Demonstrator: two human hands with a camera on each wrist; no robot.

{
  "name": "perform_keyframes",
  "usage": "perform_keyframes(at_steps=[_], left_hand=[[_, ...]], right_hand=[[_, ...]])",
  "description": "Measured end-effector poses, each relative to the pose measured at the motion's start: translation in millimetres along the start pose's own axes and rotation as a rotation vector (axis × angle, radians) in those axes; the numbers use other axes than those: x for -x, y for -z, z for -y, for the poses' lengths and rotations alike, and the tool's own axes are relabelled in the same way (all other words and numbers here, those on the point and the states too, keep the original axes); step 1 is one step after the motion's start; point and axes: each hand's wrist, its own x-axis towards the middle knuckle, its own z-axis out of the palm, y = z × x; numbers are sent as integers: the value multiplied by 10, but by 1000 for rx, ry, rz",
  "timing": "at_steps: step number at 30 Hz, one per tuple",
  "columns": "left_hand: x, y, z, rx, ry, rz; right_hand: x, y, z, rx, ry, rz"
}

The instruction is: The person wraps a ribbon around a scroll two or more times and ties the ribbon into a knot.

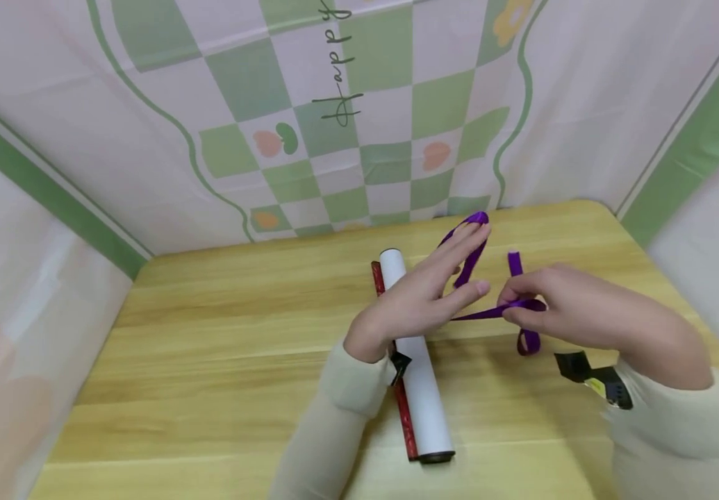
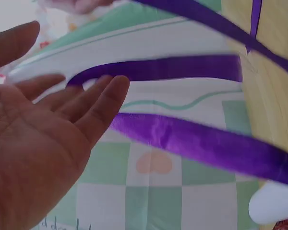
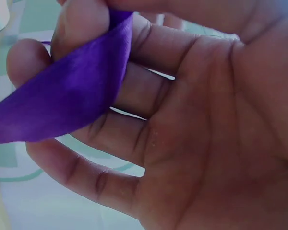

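Observation:
A purple ribbon (image 1: 472, 261) runs in loops between the two hands. My left hand (image 1: 418, 298) is over the white roll (image 1: 423, 396), its fingers extended, with one loop of ribbon passing around the fingertips. In the left wrist view, strips of the ribbon (image 2: 192, 139) stretch away behind those fingers. My right hand (image 1: 578, 305), to the right of the roll, pinches the ribbon between thumb and fingers. A folded stretch of ribbon (image 3: 72, 91) crosses the right fingers in the right wrist view. Part of the roll is hidden under the left hand and wrist.
A red patterned strip (image 1: 406, 420) lies along the roll's left side on the wooden table (image 1: 221, 375). Behind the table hangs a green and white checked cloth (image 1: 384, 118). Small black devices are strapped at both wrists.

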Motion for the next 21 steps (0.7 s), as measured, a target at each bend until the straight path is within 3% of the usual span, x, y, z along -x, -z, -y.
perform_keyframes(at_steps=[6,12,14,17,21], left_hand=[[75,85,61,-6,-83,-41],[115,137,20,12,-111,-43],[99,110,23,-9,-121,-4],[57,46,79,-60,-122,105],[41,4,85,-66,-57,240]], right_hand=[[103,64,-5,23,-2,-112],[159,120,-80,118,70,-331],[178,132,-88,132,90,-383],[201,144,-68,120,94,-409],[227,151,-6,81,87,-450]])
